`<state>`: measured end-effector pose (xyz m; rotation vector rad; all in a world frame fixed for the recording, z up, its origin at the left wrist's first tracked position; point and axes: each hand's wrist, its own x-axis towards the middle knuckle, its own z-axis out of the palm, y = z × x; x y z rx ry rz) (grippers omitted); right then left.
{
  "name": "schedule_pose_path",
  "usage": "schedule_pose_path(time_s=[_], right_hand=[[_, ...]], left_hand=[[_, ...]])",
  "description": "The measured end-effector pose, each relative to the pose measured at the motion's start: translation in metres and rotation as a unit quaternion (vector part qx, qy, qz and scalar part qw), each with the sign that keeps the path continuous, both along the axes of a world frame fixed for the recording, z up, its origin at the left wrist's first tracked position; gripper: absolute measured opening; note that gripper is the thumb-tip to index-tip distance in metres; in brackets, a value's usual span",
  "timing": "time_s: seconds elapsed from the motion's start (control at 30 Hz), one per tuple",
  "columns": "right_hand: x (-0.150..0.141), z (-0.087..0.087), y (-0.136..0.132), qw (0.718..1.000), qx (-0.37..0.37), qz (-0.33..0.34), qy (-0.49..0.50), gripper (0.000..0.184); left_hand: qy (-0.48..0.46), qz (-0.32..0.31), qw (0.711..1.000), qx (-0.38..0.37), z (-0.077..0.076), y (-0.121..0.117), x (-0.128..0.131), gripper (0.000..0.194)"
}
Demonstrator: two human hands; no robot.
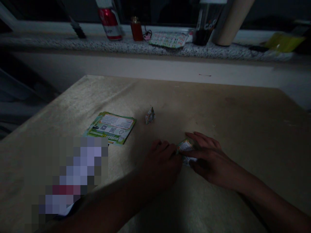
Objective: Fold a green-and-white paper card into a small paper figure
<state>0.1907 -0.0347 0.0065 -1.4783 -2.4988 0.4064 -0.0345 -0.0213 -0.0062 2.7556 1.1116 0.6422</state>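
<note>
On the sill (155, 51), cup (206, 24) (dark at bottom), nearer, hands (164, 161) (213, 161) on printed paper (186, 145).

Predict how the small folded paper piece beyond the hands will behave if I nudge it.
The folded paper piece looks small and thin, so it would probably be light and slide easily across the table. Its raised peak suggests it may tip, and the creased shape could crumple under a firm grip.

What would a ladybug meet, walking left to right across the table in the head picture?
Green-and-white leaflets → small folded piece → left hand → right hand. The blurred patch and paper by the fingers overlap others, so they're left out.
</note>
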Motion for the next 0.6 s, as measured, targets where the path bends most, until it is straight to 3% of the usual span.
schedule_pose_path(time_s=[0.17, 0.6], right_hand=[[-0.0007, 0.0018, 0.0000, 1.000, -0.006, -0.003, -0.003, 0.053], [0.0005, -0.0001, 0.0009, 1.000, 0.004, 0.005, 0.015, 0.056]], left_hand=[[-0.033, 0.016, 0.997, -0.070, -0.0003, 0.0015, 0.0002, 0.017], [-0.011, 0.043, 0.998, 0.036, -0.0038, -0.0019, 0.0096, 0.020]])
